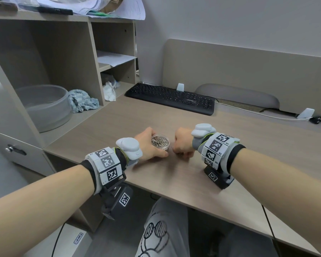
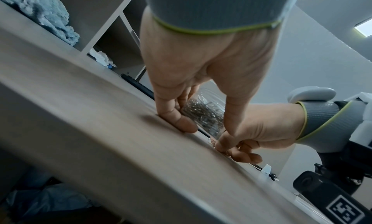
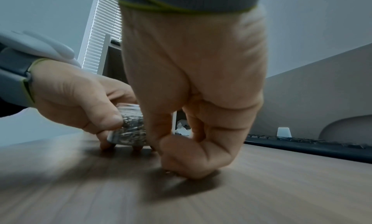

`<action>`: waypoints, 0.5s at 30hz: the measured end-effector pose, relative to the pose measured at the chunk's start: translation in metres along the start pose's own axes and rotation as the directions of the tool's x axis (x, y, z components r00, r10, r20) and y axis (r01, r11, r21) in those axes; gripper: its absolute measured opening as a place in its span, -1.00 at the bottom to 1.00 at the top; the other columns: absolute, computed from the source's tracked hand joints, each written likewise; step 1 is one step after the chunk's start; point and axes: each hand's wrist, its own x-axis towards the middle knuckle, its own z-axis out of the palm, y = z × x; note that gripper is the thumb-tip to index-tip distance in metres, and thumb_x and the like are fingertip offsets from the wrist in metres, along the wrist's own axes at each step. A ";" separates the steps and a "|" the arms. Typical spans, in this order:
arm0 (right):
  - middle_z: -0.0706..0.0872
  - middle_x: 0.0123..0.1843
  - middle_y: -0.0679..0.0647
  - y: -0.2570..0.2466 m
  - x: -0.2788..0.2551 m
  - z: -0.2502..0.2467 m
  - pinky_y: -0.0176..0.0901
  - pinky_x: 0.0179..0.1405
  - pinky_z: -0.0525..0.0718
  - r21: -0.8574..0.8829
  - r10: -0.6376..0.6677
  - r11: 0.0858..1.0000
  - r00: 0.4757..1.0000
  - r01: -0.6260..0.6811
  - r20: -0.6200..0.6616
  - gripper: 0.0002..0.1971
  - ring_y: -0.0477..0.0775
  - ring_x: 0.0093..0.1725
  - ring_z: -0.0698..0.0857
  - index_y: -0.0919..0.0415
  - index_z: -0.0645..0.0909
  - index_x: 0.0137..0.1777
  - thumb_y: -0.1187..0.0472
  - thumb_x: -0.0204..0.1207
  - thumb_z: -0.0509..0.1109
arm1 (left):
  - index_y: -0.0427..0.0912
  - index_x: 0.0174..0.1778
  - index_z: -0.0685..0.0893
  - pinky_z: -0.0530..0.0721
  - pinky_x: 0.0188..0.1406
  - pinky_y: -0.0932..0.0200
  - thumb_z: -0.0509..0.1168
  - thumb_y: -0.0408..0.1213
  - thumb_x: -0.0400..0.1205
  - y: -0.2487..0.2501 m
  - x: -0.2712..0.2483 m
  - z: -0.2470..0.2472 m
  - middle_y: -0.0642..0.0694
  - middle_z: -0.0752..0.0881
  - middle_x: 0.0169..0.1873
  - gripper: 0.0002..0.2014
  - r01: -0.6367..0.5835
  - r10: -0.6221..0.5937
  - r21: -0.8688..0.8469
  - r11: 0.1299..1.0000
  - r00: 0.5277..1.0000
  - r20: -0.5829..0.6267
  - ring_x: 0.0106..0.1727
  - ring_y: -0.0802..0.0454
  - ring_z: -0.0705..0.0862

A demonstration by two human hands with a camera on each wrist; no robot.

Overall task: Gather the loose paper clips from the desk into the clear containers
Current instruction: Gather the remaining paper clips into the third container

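A small clear round container (image 1: 160, 142) full of silver paper clips sits low over the wooden desk (image 1: 119, 123), and my left hand (image 1: 148, 145) grips its wall with thumb and fingers. In the right wrist view the container (image 3: 128, 127) looks slightly tilted, with the left hand's fingertips (image 3: 105, 145) on the desk under it. Just right of it, my right hand (image 1: 182, 153) is curled with its fingertips down on the desk, pinching a loose paper clip (image 2: 210, 141). The right hand (image 3: 181, 163) hides most of that clip.
A black keyboard (image 1: 170, 98) lies at the back of the desk. A grey bowl (image 1: 44, 106) and a blue cloth (image 1: 82, 101) sit in the shelf unit on the left. A white cable (image 1: 258, 114) runs along the back right. The desk's front edge is close to my wrists.
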 end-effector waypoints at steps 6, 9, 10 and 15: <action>0.58 -0.71 0.08 0.011 -0.009 0.002 -0.20 -0.45 0.62 -0.023 -0.007 1.000 1.000 0.007 0.005 -0.79 0.12 -0.72 0.53 0.26 0.50 -0.43 0.21 0.36 0.38 | -0.04 0.17 0.45 0.61 0.08 0.01 0.63 0.10 0.32 0.002 -0.001 0.001 -0.03 0.70 0.06 -0.35 0.007 -0.007 0.024 1.000 1.000 -0.006 0.08 -0.08 0.67; 0.67 -0.50 0.19 0.019 -0.012 0.002 -0.20 -0.47 0.56 -0.069 -0.032 0.997 0.999 0.032 0.002 -0.85 0.18 -0.60 0.55 0.23 0.54 -0.37 0.15 0.33 0.33 | -0.05 0.18 0.45 0.62 0.10 -0.01 0.63 0.11 0.32 0.003 -0.001 0.001 -0.04 0.70 0.05 -0.34 0.010 -0.010 0.029 1.000 1.000 -0.003 0.08 -0.09 0.67; 0.68 -0.46 0.21 0.022 -0.013 0.002 -0.20 -0.47 0.55 -0.083 -0.039 0.996 0.999 0.038 -0.005 -0.85 0.18 -0.57 0.56 0.23 0.55 -0.37 0.15 0.32 0.33 | -0.06 0.20 0.46 0.62 0.12 -0.02 0.63 0.11 0.32 0.004 -0.002 0.001 -0.04 0.70 0.06 -0.33 0.011 -0.011 0.027 1.000 1.000 -0.001 0.09 -0.09 0.68; 0.75 -0.45 0.18 0.031 -0.024 -0.005 -0.19 -0.39 0.65 0.000 -0.055 0.998 0.998 0.055 -0.009 -0.87 0.12 -0.57 0.62 0.28 0.67 -0.26 0.23 0.35 0.34 | -0.03 0.22 0.45 0.63 0.21 -0.07 0.63 0.17 0.27 0.008 -0.004 0.003 -0.03 0.71 0.08 -0.27 0.005 -0.006 0.039 0.999 1.000 0.015 0.10 -0.10 0.69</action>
